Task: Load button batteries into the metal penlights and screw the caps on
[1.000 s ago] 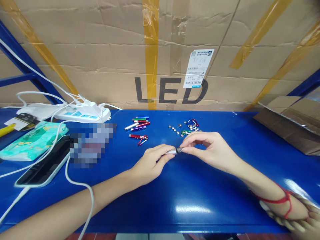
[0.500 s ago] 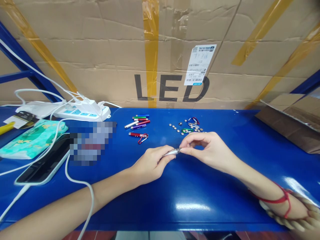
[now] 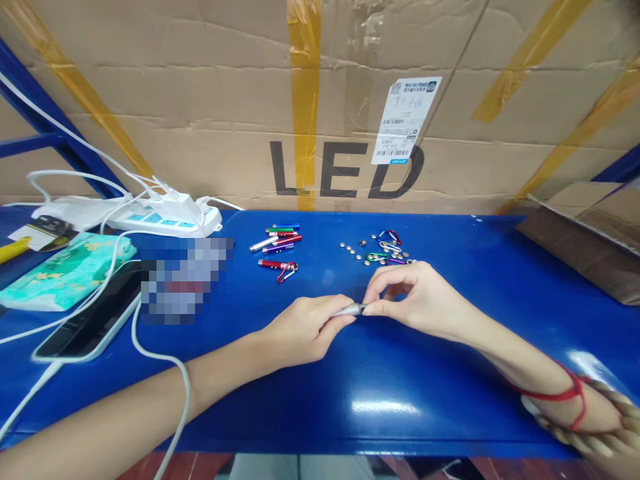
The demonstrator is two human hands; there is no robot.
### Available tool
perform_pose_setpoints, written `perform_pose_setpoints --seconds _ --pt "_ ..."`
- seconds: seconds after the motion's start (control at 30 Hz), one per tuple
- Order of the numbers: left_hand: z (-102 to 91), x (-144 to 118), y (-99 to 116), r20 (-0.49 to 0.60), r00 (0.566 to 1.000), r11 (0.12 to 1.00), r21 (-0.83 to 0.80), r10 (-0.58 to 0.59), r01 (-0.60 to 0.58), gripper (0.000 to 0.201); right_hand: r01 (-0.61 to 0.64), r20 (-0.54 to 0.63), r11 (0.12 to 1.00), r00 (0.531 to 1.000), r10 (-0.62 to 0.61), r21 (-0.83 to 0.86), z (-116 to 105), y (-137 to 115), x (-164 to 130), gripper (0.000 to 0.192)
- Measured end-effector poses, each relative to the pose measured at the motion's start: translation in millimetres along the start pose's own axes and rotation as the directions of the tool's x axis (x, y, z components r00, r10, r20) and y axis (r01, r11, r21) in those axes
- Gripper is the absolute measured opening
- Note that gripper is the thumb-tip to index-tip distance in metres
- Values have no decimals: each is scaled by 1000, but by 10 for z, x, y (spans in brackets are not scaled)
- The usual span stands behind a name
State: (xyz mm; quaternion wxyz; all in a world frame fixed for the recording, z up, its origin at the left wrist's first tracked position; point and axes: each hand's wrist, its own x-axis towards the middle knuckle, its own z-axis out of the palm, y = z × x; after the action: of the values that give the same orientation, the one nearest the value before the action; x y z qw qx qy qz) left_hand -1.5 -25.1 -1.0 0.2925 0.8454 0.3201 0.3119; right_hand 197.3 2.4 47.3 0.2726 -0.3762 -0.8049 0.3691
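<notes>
— Two hands, one object?
— Yes: left hand [image 3: 305, 330] clamps a small silver flashlight [image 3: 347, 310] low over the blue surface [image 3: 380, 373]; right hand [image 3: 415, 300] pinches its tip.
— Nearby?
— Button cells [image 3: 353, 252] and coloured flashlights [image 3: 277, 243] lie beyond.

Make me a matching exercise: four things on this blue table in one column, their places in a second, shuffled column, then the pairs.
1. silver mini flashlight
2. button cells
3. phone
4. power strip

A. far left, by the cardboard
B. loose beside the carabiners
C. pinched between left hand and right hand
D. near left, cable plugged in

Pairs: 1-C, 2-B, 3-D, 4-A
</notes>
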Motion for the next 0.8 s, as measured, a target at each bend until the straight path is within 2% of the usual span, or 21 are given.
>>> perform_pose_setpoints --seconds 0.2,0.4,0.63,0.7,0.73,0.8 --pt "16 5 -25 -25 999 998 58 26 -24 17 -96 8 995 995 95 37 44 51 1 14" --pt "16 35 -47 -86 996 1000 21 20 -19 15 -206 56 971 978 201 121 29 103 33 16" --pt "-7 53 -38 -44 999 999 -48 12 -14 25 -299 111 928 954 280 223 35 98 55 23" --pt "-13 59 -30 -53 999 998 -57 -8 5 23 -259 78 947 966 248 191 60 99 51 24" --pt "-15 62 -28 -58 998 998 -61 -25 22 22 -205 25 967 979 204 149 72 100 47 24" --pt "-17 69 -28 -69 996 996 -72 -58 53 19 -34 -103 999 994 36 21 80 107 36 22"
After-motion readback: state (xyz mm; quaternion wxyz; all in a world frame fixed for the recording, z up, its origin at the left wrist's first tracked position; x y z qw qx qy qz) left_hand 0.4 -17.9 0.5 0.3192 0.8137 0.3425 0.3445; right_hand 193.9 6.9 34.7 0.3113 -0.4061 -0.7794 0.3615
